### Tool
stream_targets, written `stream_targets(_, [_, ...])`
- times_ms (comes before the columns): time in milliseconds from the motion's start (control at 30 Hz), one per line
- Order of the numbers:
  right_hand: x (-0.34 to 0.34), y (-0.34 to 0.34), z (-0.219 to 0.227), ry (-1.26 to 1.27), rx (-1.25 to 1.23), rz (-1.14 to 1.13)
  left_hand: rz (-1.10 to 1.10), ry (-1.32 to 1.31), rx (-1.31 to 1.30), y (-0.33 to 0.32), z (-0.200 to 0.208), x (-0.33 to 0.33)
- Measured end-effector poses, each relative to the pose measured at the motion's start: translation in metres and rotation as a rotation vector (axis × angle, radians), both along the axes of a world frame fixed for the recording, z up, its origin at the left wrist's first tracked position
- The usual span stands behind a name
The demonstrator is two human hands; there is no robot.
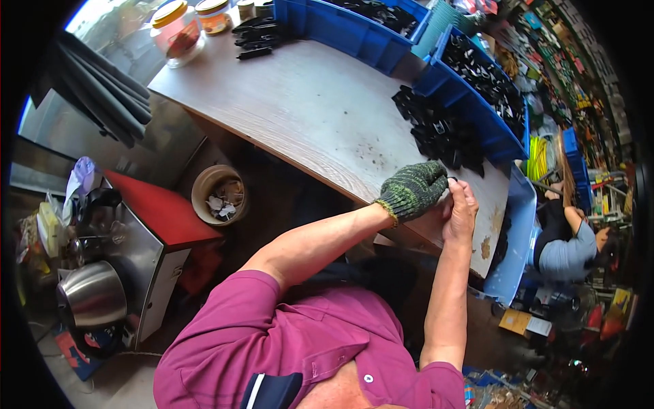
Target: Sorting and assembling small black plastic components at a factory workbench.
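So closest to the lens is the person's own magenta polo shirt (334, 324). Going across from the left: a steel kettle (97, 293), then some dark grey cloth (102, 88) hanging in folds by the window, then a cabinet with a red top (153, 208). Next is a jar with a yellow lid (176, 34) at the table's far left corner, a round bin (198, 189) with scraps in it down on the floor, and a small stack of black parts (255, 37) on the table (293, 88). Behind that there's a blue crate (368, 48) of more black parts. Left hand (415, 191) wears a dark green knit glove, fingers curled in; can't tell if it's gripping anything. Tiny dark piece (452, 179) sits right by it, pinched in the fingertips of the bare right hand (462, 211), over the table's near right end. Just past the hands is a loose heap of black parts (443, 129), up against a second blue crate (470, 102). Far right, a co-worker in a light blue top (567, 252) is bent over
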State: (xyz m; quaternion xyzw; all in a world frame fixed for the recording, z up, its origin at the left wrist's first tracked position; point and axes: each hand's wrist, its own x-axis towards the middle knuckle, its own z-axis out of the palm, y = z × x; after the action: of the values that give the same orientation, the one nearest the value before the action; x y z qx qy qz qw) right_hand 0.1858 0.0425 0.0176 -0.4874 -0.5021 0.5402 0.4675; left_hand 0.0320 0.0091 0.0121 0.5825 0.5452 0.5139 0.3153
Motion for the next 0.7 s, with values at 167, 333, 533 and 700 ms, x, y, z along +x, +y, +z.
stream_targets(167, [-0.016,-0.01,0.0,-0.007,0.055,0.003,-0.077,-0.262,-0.081,0.013,-0.011,-0.007])
stream_targets(333, [-0.022,-0.016,0.002,-0.038,0.09,0.0,-0.177,-0.694,-0.374,0.013,0.006,-0.016])
stream_targets(533, [-0.031,-0.017,0.004,-0.061,0.102,0.013,-0.201,-0.874,-0.405,0.013,0.002,-0.024])
stream_targets(700, [-0.026,-0.007,-0.015,-0.135,0.143,0.052,-0.199,-0.603,-0.303,0.016,-0.017,-0.029])
